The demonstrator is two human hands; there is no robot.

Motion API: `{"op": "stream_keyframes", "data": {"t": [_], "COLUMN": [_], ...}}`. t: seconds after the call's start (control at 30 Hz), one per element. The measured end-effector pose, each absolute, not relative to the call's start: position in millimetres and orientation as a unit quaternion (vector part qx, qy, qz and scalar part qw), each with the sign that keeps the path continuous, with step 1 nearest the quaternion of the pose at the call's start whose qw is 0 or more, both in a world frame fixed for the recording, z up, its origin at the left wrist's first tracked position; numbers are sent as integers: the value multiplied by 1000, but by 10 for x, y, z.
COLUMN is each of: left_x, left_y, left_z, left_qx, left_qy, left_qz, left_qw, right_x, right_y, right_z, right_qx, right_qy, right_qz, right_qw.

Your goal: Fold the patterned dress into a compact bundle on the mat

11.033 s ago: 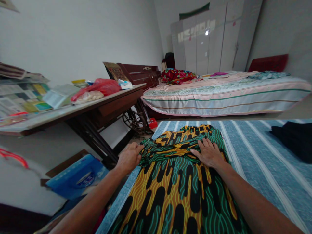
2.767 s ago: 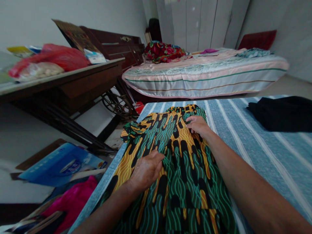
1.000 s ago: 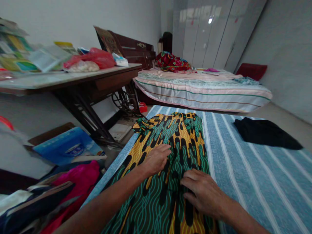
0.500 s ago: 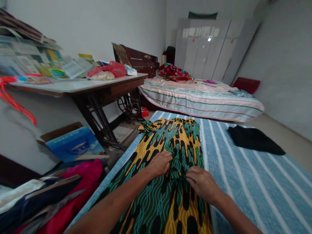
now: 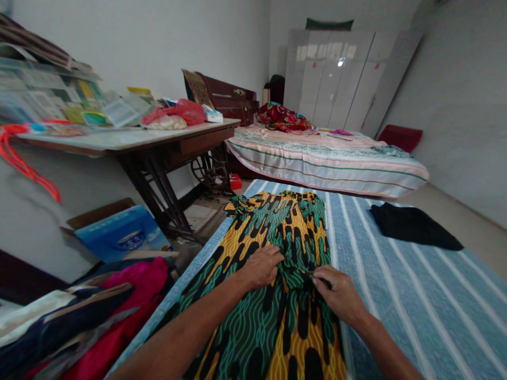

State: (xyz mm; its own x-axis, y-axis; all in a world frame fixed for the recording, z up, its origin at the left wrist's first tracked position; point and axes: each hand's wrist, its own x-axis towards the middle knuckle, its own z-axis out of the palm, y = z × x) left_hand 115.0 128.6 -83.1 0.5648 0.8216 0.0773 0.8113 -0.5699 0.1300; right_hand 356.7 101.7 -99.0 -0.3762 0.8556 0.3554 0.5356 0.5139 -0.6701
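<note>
A long patterned dress [image 5: 253,316] in green, yellow and black lies spread on the blue striped bed cover, with a short sleeve at its far left. A part of it that looks like the other sleeve [image 5: 295,274] is folded in over the middle. On the left side of this folded part rests my left hand [image 5: 261,266], its fingers bent down and closed on the cloth; the fingertips are partly hidden. My right hand [image 5: 336,290] pinches the right end of the folded part's hem between thumb and fingers.
A folded black cloth [image 5: 414,227] lies to the right on the striped cover [image 5: 380,301]. Piled clothes [image 5: 99,311] and a blue box [image 5: 122,235] are at the left. A cluttered sewing table [image 5: 130,140] stands behind them, and another bed [image 5: 325,163] lies beyond.
My right hand has moved slightly right and up, drawing the pinched hem with it. The left hand has shifted a little to the right.
</note>
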Motion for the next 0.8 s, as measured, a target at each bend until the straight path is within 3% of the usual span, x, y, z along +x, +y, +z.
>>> {"op": "stream_keyframes", "data": {"t": [0.47,0.63,0.8], "left_x": [1275,1328,1329], "left_y": [984,1008,1021], "left_z": [-886,-904,-900], "left_qx": [891,881,877], "left_qy": [431,443,452], "left_qz": [138,163,160], "left_qw": [9,15,31], "right_x": [3506,3520,3525], "right_y": [1039,1000,919], "right_z": [-1022,-1060,-1087], "right_qx": [-445,-442,-469], "right_qy": [-790,-814,-841], "right_qz": [186,132,49], "right_qw": [379,353,267]}}
